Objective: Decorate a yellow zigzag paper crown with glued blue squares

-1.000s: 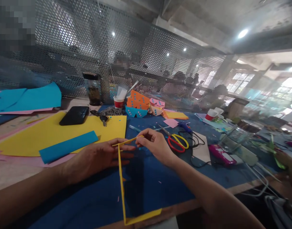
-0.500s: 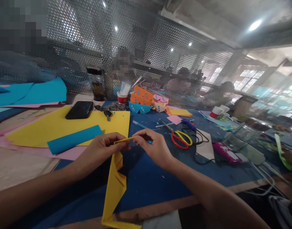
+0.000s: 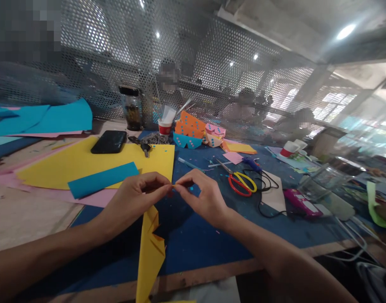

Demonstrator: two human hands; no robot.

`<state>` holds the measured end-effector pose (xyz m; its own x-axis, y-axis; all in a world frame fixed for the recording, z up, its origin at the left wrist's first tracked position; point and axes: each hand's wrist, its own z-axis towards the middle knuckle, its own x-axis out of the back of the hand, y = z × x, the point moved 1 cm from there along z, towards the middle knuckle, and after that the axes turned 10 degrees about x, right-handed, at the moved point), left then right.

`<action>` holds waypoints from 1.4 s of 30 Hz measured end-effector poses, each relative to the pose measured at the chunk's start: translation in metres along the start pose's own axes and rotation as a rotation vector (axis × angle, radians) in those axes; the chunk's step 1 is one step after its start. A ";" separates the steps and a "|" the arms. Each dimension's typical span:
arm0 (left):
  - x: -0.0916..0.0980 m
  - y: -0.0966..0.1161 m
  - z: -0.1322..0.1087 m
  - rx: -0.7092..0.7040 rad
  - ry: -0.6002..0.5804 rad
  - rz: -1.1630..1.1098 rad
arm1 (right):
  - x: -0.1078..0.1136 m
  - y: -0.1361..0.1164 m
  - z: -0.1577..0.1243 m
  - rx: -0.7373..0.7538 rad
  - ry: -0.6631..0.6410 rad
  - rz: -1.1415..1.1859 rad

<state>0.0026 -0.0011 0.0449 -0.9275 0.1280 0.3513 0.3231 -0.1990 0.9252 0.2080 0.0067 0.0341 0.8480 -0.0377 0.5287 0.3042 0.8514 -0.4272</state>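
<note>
A folded yellow paper strip (image 3: 150, 254) with notched, creased edges hangs down past the table's front edge. My left hand (image 3: 142, 191) is closed around its upper part, thumb and fingertips pinched together. Facing it, my right hand (image 3: 203, 194) pinches the strip's tip, so that only a thin sliver shows between the two sets of fingertips. Most of the upper end is hidden by my fingers. Left of my left hand, a folded blue paper strip (image 3: 102, 180) lies on a large yellow sheet (image 3: 57, 166).
Scissors (image 3: 240, 184) with red and yellow handles lie to the right, near a corded blue glue gun (image 3: 252, 164). Farther back are a phone (image 3: 109, 142), keys (image 3: 145, 146), a jar (image 3: 132, 109), a paper cup (image 3: 165, 127) and orange dotted paper pieces (image 3: 189, 125).
My hands have come together at the fingertips, covering the stretch of yellow strip that showed between them. The hanging part sits slightly lower, and the view has shifted a little.
</note>
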 end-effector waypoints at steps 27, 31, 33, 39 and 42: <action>-0.003 0.000 -0.003 0.011 -0.067 0.035 | 0.001 0.006 0.011 -0.515 -0.149 0.650; -0.002 0.003 -0.003 0.008 -0.059 0.067 | 0.001 0.007 0.010 -0.554 -0.168 0.681; -0.002 0.002 -0.003 0.011 -0.058 0.080 | 0.000 0.007 0.008 -0.540 -0.171 0.640; -0.002 -0.003 -0.003 0.035 -0.059 0.108 | 0.000 0.006 0.004 -0.400 -0.164 0.448; -0.002 -0.003 -0.002 0.048 -0.081 0.102 | 0.002 0.005 0.003 -0.318 -0.186 0.334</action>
<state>0.0027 -0.0023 0.0411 -0.8716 0.1874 0.4530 0.4258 -0.1685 0.8890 0.2100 0.0126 0.0357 0.8390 0.3283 0.4339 0.1710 0.5979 -0.7831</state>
